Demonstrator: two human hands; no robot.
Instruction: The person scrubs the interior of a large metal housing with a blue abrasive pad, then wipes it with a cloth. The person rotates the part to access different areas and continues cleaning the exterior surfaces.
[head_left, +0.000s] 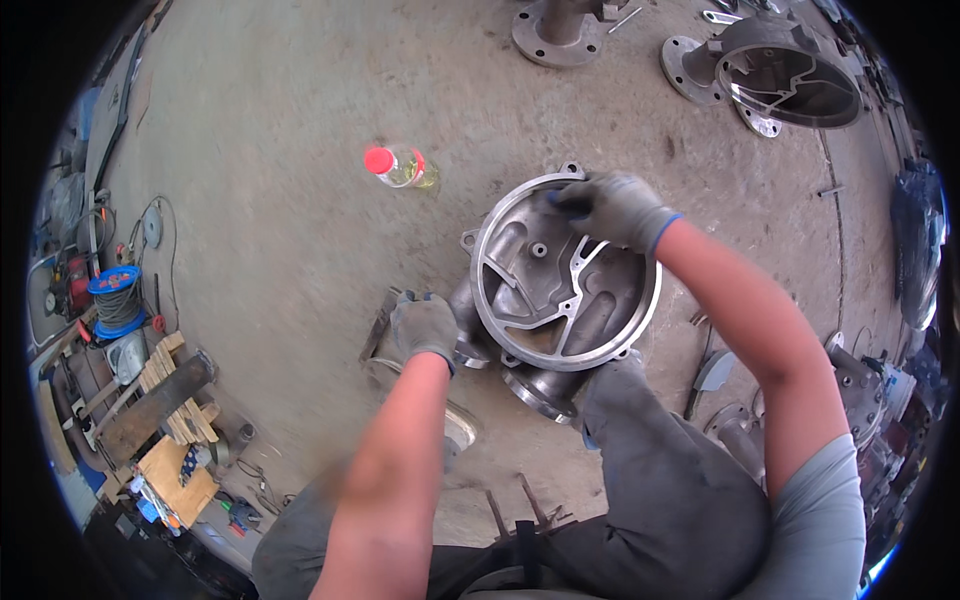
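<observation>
A round cast-metal housing (541, 191) stands before me, its open face turned up, with ribs and bosses inside. My right hand (622, 210), in a grey work glove, reaches over its far right rim with the fingers inside; whether it pinches anything is unclear. The gloved left hand (424, 326) is curled beside the housing's lower left, near a flanged pipe stub (472, 352). A dark flat metal bar (377, 330) shows at that hand's left; a grip on it cannot be made out. Under my left forearm lies a partly hidden metal ring-like part (459, 424).
A red-capped clear bottle (409, 169) holding yellowish liquid stands on the concrete floor (285, 187). Farther off are another open housing (795, 112) and a flanged pipe (559, 41). Wood pieces (180, 397) and a blue cable reel (118, 300) are at left.
</observation>
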